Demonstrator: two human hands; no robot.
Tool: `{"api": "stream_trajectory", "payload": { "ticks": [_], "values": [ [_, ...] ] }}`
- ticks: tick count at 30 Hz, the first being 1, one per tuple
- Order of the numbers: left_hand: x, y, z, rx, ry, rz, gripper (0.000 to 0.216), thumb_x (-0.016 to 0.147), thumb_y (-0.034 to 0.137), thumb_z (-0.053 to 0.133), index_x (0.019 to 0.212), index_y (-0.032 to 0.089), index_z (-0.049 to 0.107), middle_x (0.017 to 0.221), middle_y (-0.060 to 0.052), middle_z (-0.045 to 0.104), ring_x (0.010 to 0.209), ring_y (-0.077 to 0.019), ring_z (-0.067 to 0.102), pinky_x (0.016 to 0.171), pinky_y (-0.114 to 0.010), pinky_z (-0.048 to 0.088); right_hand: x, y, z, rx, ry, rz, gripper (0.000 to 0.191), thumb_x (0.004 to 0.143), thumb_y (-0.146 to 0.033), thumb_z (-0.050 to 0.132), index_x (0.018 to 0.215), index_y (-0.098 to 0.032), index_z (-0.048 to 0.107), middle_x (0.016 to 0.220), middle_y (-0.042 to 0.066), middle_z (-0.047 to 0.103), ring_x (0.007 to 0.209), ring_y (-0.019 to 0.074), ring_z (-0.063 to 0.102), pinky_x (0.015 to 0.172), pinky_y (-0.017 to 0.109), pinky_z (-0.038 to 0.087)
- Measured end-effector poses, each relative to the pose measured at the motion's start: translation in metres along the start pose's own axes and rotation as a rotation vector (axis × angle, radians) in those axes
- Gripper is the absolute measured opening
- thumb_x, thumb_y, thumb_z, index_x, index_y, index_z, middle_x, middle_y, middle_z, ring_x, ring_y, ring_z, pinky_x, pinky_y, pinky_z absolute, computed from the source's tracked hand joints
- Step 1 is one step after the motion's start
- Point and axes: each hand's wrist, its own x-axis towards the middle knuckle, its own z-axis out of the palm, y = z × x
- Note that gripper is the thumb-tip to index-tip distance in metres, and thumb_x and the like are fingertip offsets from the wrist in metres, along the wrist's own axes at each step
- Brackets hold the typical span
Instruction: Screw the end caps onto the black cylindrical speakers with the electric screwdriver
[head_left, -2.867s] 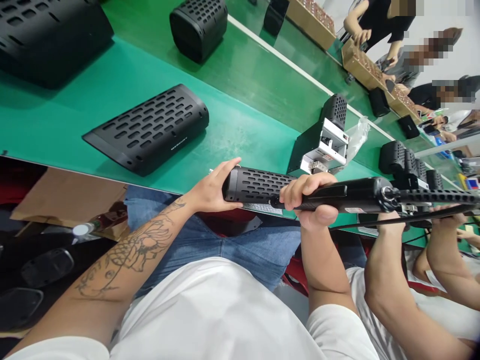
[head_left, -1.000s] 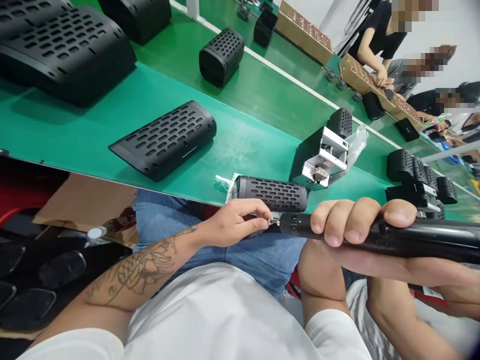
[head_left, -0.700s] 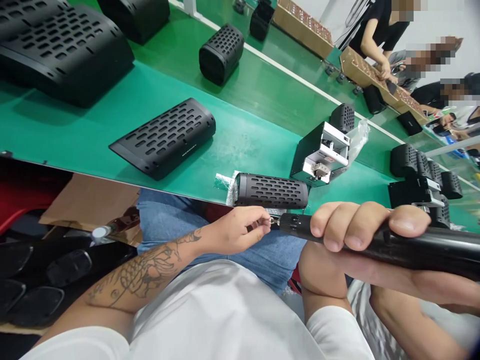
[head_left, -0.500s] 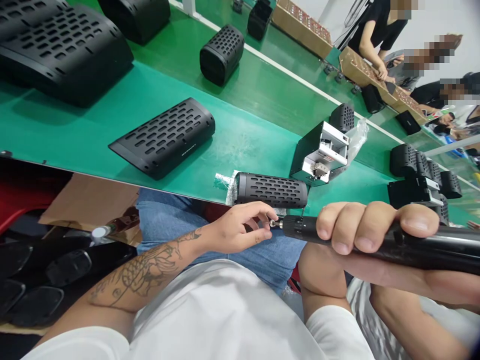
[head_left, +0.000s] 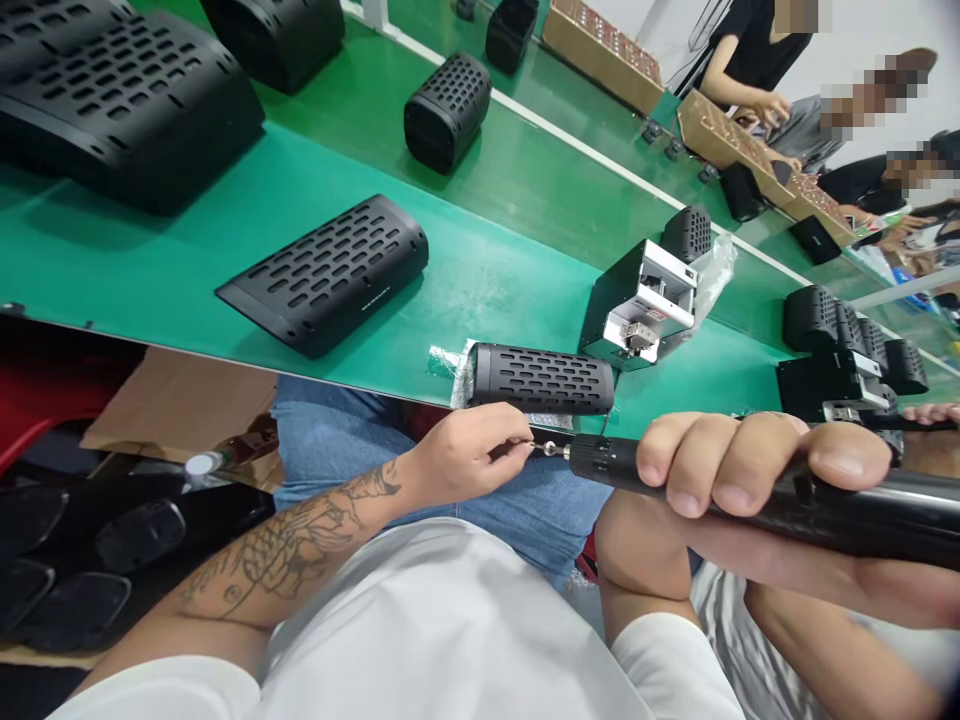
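My right hand (head_left: 739,465) is wrapped round a black electric screwdriver (head_left: 611,460), held level with its bit toward the left. The thumb and forefinger of my left hand (head_left: 472,450) are closed in a pinch at the thin end of the screwdriver bit (head_left: 553,449). Whether a screw is also between these fingertips is hidden. Just beyond the tool, a black perforated speaker housing (head_left: 544,378) lies at the table edge on clear bubble wrap (head_left: 463,378). A larger perforated housing (head_left: 330,270) rests farther left.
Behind the screwdriver stands a black and silver metal device (head_left: 637,310). More black housings (head_left: 448,112) are spread along the green table (head_left: 495,270). Co-workers (head_left: 757,70) work across the table by cardboard trays (head_left: 600,55). A bottle (head_left: 217,460) lies below, at left.
My left fingers have closed from a loose curl into a pinch at the bit's tip. The screwdriver has shifted slightly right. Across the table, a co-worker's hands have moved.
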Motion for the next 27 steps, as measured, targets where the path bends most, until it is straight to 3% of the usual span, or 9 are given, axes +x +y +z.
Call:
{"api": "stream_trajectory", "payload": {
  "ticks": [3, 8, 13, 20, 27],
  "values": [
    [0.003, 0.001, -0.003, 0.138, -0.014, 0.099, 0.012, 0.109, 0.009, 0.072, 0.109, 0.021, 0.075, 0.1, -0.007, 0.087, 0.089, -0.0185, 0.084, 0.084, -0.029, 0.069, 0.0, 0.0, 0.003, -0.026, -0.017, 0.047, 0.044, 0.102, -0.078, 0.082, 0.114, -0.037, 0.09, 0.072, -0.003, 0.076, 0.054, 0.0219, 0.07, 0.062, 0.046, 0.067],
    [0.005, 0.004, -0.007, 0.296, -0.042, 0.166, 0.012, 0.111, 0.01, 0.069, 0.109, 0.021, 0.074, 0.1, -0.007, 0.086, 0.086, -0.0192, 0.082, 0.08, -0.03, 0.067, -0.004, 0.012, 0.016, -0.004, 0.032, -0.007, 0.052, 0.105, -0.084, 0.072, 0.115, -0.036, 0.09, 0.071, -0.003, 0.073, 0.052, 0.0207, 0.068, 0.06, 0.046, 0.065],
    [0.002, 0.006, -0.01, 0.387, -0.102, 0.135, 0.014, 0.112, 0.011, 0.067, 0.11, 0.021, 0.077, 0.099, -0.007, 0.084, 0.088, -0.0202, 0.081, 0.081, -0.031, 0.066, -0.006, 0.021, 0.026, -0.018, 0.034, -0.057, 0.046, 0.111, -0.075, 0.07, 0.119, -0.035, 0.089, 0.073, -0.002, 0.072, 0.054, 0.0209, 0.067, 0.06, 0.044, 0.062],
    [0.0, 0.006, -0.012, 0.449, -0.1, 0.15, 0.018, 0.114, 0.011, 0.064, 0.102, 0.021, 0.073, 0.091, -0.005, 0.081, 0.082, -0.0194, 0.077, 0.077, -0.031, 0.063, -0.005, 0.018, 0.036, -0.051, 0.035, -0.041, 0.05, 0.107, -0.08, 0.071, 0.115, -0.034, 0.089, 0.072, -0.002, 0.072, 0.054, 0.0223, 0.069, 0.063, 0.045, 0.064],
    [-0.01, 0.001, -0.014, 0.481, -0.083, 0.15, 0.012, 0.112, 0.013, 0.067, 0.115, 0.022, 0.074, 0.099, -0.007, 0.082, 0.092, -0.0232, 0.081, 0.086, -0.035, 0.066, -0.006, 0.038, 0.041, -0.019, 0.053, -0.118, 0.05, 0.101, -0.079, 0.082, 0.115, -0.032, 0.088, 0.073, -0.002, 0.075, 0.052, 0.0226, 0.067, 0.059, 0.047, 0.065]
  ]
}}
